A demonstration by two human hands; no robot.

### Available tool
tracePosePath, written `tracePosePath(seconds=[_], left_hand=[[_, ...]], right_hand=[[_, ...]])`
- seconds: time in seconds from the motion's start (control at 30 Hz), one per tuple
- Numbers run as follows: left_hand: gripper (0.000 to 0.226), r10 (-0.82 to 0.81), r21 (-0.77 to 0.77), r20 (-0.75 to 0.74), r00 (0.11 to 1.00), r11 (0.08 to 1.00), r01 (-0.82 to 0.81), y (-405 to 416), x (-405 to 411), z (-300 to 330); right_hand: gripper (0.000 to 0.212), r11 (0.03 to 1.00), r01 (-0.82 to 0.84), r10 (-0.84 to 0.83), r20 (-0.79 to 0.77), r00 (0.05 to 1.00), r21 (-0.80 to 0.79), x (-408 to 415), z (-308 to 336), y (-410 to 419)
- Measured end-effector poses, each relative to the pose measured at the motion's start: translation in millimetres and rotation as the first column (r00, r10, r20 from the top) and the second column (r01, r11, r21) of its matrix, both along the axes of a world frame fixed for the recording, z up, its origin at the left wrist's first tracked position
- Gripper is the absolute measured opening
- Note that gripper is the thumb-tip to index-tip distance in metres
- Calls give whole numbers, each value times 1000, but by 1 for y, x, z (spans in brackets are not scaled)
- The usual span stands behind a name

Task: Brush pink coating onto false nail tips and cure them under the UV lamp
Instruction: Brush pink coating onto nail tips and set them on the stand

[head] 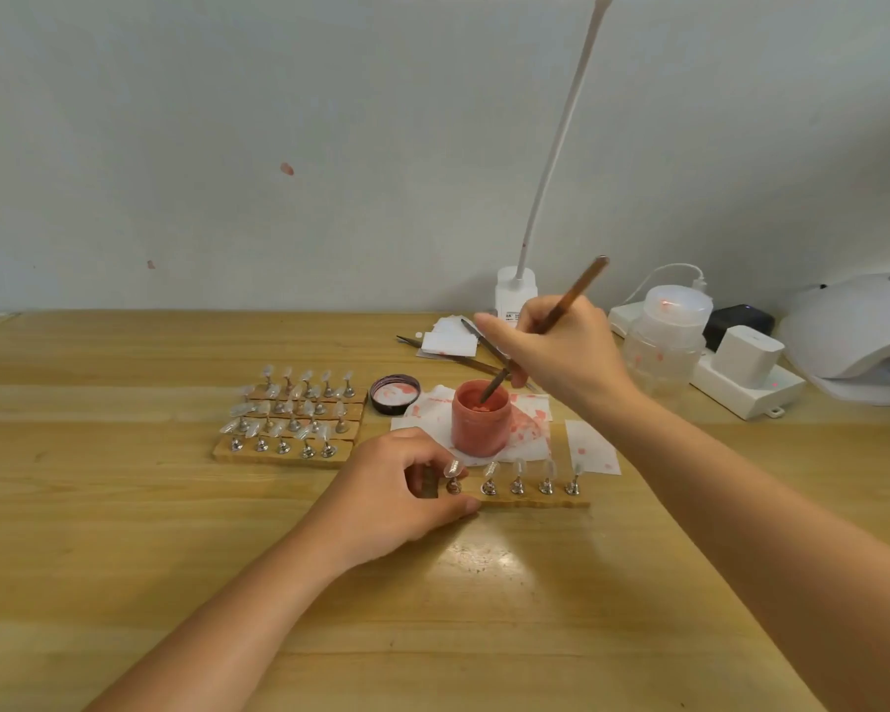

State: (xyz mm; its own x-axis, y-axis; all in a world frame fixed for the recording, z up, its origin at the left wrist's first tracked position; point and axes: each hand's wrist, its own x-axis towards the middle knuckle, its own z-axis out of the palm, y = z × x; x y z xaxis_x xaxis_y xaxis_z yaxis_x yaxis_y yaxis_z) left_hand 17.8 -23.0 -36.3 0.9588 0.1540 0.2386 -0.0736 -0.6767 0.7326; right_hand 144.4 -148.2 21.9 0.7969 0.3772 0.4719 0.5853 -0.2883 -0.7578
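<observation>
While right hand [561, 352] pinches brush [551, 321] dipped in pink jar [481, 421], left hand [407, 495] grips strip [535, 501] of clear tips [519, 467].

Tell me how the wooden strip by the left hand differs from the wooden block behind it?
The near strip carries a single row of five nail tips; the far block carries several crowded rows. The left hand holds the near strip's end; nothing touches the far block. Both hold uncoated tips on small metal stands.
</observation>
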Motion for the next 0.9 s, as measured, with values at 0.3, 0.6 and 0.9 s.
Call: tracePosePath(seconds=[0.3,0.6,0.9], left_hand=[[19,-10,-16,16,1000,1000,10,0,-2,0],[23,-11,-23,-12,1000,1000,10,1,-1,0],[20,-17,-15,7,1000,1000,17,1,-2,0]], right_hand=[[47,965,62,-49,56,997,-257,3,-13,20],[50,988,141,-133,-126,983,58,13,-4,1],[48,977,180,-144,-263,954,118,16,-8,-7]])
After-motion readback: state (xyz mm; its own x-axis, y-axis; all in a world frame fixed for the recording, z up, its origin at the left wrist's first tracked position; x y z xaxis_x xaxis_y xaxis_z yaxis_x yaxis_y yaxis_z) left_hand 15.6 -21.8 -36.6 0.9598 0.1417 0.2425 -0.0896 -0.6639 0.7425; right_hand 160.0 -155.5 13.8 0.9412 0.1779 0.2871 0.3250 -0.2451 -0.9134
